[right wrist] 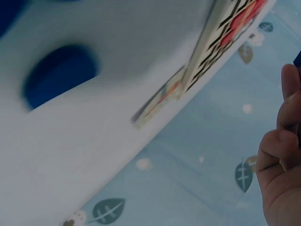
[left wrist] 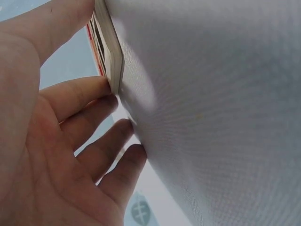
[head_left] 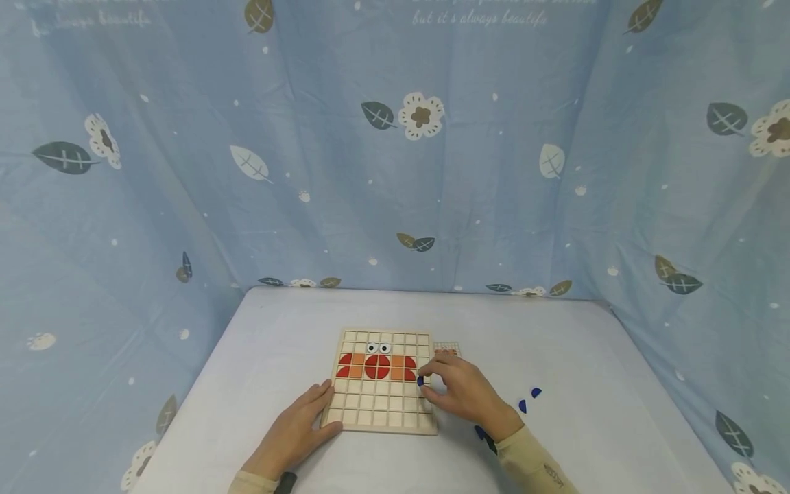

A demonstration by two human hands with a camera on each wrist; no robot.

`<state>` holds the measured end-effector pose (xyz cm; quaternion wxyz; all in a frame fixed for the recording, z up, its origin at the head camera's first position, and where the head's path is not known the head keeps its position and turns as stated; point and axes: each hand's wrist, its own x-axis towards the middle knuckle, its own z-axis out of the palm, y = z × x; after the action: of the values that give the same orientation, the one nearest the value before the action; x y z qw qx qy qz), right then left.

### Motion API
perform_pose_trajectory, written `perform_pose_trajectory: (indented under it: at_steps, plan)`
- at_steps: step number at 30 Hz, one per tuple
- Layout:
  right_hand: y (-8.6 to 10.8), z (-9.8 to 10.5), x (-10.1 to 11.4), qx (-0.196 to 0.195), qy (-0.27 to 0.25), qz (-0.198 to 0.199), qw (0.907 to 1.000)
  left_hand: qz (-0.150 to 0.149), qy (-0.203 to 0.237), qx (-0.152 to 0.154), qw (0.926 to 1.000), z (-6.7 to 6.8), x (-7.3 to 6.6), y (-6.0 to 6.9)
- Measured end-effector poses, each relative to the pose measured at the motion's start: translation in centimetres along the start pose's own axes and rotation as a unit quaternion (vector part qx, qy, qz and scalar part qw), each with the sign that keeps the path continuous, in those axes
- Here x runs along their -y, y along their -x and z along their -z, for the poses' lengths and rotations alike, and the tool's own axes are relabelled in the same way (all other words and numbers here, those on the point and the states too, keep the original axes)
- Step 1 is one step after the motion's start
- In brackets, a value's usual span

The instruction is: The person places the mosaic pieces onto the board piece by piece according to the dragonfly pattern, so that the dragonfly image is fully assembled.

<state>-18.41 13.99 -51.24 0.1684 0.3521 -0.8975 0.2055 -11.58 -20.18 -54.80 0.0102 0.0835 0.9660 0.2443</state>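
Observation:
In the head view, a square wooden grid board (head_left: 378, 417) lies on the table with red, orange and eye-marked pieces set in its upper half. The left hand (head_left: 295, 427) rests against the board's left edge and near corner; in the left wrist view its fairly straight fingers (left wrist: 84, 94) touch the board's side (left wrist: 116, 56). Over the board's right edge, the right hand (head_left: 461, 390) pinches a dark blue piece (head_left: 420, 381) between thumb and forefinger. That piece is mostly out of frame in the right wrist view, where curled fingers (right wrist: 277, 150) show at the edge.
A small pattern card (head_left: 447, 346) lies just right of the board, partly behind the right hand. Several loose blue half-round pieces (head_left: 536, 392) lie on the white table (head_left: 592, 425) to the right. Blue patterned cloth (head_left: 395, 178) hangs behind and at both sides.

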Motion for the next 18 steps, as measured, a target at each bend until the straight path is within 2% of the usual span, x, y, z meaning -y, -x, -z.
perform_pose_trajectory:
  at_steps: [6, 10, 18]
  plan:
    - [-1.7, -1.1, 0.9, -0.044, -0.021, 0.050, 0.9975, 0.002, -0.004, 0.002, 1.0000, 0.0, 0.0, 0.1]
    - [-2.7, -1.9, 1.4, -0.059, -0.034, 0.076, 0.9948, 0.003, 0.000, 0.004, 1.0000, 0.0, -0.1, 0.1]
    - [-4.6, -2.7, 2.4, -0.026, -0.016, 0.075, 0.9967, -0.001, 0.001, 0.005, 1.0000, 0.0, -0.1, 0.0]
